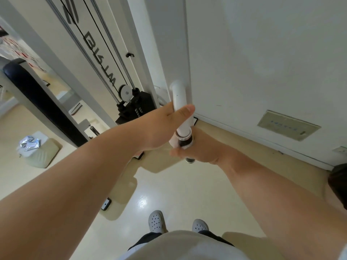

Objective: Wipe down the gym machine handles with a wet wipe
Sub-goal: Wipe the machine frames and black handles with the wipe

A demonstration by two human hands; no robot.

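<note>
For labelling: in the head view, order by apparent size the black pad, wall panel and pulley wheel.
1. black pad
2. wall panel
3. pulley wheel
Distances differ, so true sizes stay unsure.

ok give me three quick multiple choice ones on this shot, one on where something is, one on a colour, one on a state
1. Where is the left hand?
A on the white tube
B on the floor
C on a cable

2. What colour are the shoes?
A red
B grey
C green

3. What state is the right hand in?
A hanging open
B flat on the wall
C curled round the black grip

Key:
1 A, its thumb wraps the tube just above the grip.
2 B, both clogs are pale grey.
3 C, its fingers close round the grip.
</note>
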